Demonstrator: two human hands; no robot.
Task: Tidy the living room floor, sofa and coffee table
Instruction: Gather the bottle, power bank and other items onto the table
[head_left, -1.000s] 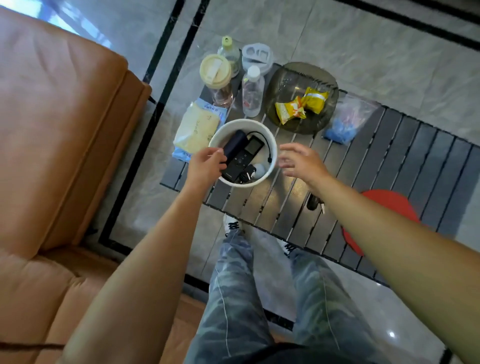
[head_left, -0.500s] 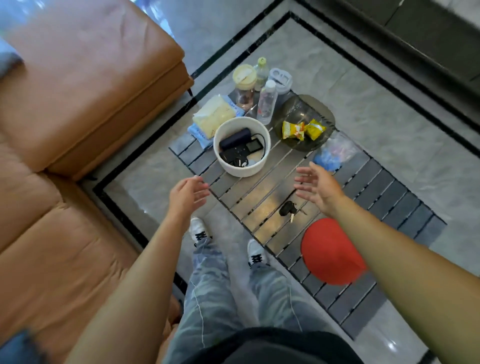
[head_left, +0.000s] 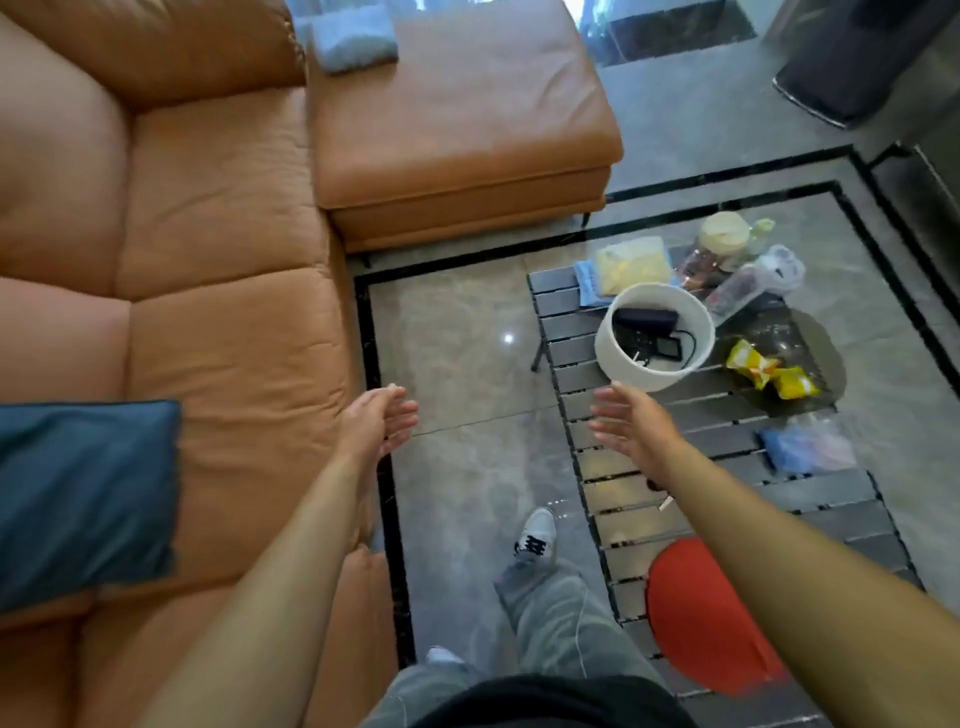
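Hovering in the middle of the frame, the left hand and the right hand are held with fingers spread and loosely straight, and nothing is gripped by either. The left is seen by the front edge of the sofa, the right above the near slats of the coffee table, just short of the white tub. At the left edge of the frame a blue cushion is laid flat on the sofa seat; a pale folded cloth is seen at the top. The cushion is judged the likely next item. It should be light, soft and yielding, so it is best taken by two opposite edges, or pinched at a corner, rather than pressed in the middle.
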